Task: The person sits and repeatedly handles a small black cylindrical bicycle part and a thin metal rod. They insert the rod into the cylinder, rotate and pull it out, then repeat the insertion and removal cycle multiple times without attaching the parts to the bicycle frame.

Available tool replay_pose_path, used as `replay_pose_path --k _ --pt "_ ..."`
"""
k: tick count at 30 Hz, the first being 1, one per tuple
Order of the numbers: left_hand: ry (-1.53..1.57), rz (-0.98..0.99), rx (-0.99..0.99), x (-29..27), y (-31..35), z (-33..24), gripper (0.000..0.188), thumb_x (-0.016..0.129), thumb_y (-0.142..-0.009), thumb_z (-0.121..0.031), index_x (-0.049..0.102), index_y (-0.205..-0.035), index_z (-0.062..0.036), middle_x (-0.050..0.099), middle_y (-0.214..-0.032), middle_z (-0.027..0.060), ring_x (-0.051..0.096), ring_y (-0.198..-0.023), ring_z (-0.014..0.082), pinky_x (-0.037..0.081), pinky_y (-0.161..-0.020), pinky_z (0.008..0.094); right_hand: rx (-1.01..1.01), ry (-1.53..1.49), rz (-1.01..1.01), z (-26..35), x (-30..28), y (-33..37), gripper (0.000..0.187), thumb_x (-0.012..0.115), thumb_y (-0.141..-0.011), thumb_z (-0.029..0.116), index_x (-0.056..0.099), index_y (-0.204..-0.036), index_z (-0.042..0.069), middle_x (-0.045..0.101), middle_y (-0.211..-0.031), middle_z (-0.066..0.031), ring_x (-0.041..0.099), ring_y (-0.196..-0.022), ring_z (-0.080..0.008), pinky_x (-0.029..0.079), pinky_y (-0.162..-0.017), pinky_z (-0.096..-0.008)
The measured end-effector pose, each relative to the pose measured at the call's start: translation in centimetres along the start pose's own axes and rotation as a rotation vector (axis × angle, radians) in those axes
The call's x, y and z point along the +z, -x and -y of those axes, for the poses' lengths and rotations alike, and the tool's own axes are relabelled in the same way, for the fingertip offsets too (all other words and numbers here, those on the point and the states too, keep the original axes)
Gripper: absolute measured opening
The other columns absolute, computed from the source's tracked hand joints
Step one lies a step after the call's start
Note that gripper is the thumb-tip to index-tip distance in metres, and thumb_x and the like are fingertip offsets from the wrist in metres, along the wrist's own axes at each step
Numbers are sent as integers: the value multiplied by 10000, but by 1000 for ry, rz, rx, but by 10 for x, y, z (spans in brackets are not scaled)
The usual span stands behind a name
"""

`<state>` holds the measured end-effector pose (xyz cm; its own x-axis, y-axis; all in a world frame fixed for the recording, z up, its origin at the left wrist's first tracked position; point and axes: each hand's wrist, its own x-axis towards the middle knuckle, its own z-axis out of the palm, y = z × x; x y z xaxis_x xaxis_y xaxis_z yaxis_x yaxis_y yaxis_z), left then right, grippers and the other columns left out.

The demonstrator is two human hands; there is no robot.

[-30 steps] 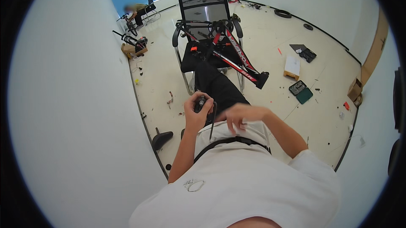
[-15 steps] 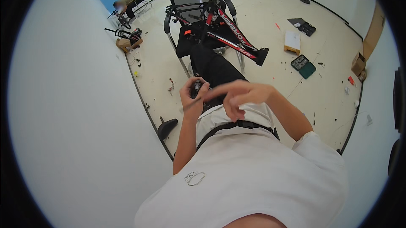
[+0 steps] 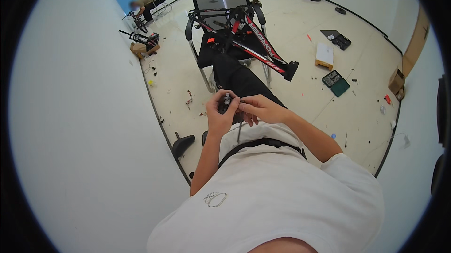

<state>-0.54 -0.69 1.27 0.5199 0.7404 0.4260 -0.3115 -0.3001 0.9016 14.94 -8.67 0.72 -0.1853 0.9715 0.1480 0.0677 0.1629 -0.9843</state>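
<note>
My left hand (image 3: 220, 116) is closed around a small dark part with a silver round end (image 3: 227, 99), most of it hidden by the palm and fingers. Against its thumb, my right hand (image 3: 260, 108) pinches with thumb and forefinger. A thin dark rod (image 3: 239, 133), perhaps a hex key, hangs down from between the hands; its upper end is hidden by the right fingers. Beyond my hands, a black and red bicycle frame (image 3: 256, 49) lies across a black mesh chair (image 3: 221, 4), and my leg in black (image 3: 244, 79) reaches toward the seat.
A bicycle saddle (image 3: 184, 146) lies on the floor by the left wall. To the right are a green tool case (image 3: 339, 86), a white and yellow box (image 3: 324, 56), a dark case (image 3: 339, 40) and a cardboard box (image 3: 396, 80). Another person (image 3: 145, 5) bends over parts far left.
My right hand, spread and blurred before, has come in to the left hand and closed its fingers there. The rod has swung from slanting across my left wrist to hanging down.
</note>
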Motion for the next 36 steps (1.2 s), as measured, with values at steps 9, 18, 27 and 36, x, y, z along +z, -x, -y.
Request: replay_pose_path --k 9,18,27,36 --pt "49 77 -3 -3 0 12 85 618 -894 -66 599 -918 13 579 -742 35 545 -648 98 437 -586 233 4 122 -154 24 12 11 294 357 -1046 203 524 -910 2 537 -546 -44 556 -415 -128 420 -406 -248" --pt "126 65 -100 1 1 6 70 585 -901 -69 579 -886 -2 558 -706 24 524 -641 82 426 -598 231 -154 339 -226 13 10 6 242 389 -1030 165 457 -856 12 554 -552 -89 591 -442 -209 437 -421 -311" --pt "319 146 -423 -7 -5 5 126 586 -872 -115 587 -915 3 595 -737 73 570 -644 131 458 -564 259 -270 979 -322 -5 -3 1 222 533 -973 214 480 -860 31 590 -659 -171 588 -618 -385 445 -529 -453" --pt "305 106 -528 -4 -5 1 142 585 -839 -120 558 -916 -3 575 -758 100 554 -598 162 456 -551 267 -344 931 -372 -18 -7 0 235 506 -998 224 499 -847 45 601 -614 -78 622 -529 -244 459 -463 -353"
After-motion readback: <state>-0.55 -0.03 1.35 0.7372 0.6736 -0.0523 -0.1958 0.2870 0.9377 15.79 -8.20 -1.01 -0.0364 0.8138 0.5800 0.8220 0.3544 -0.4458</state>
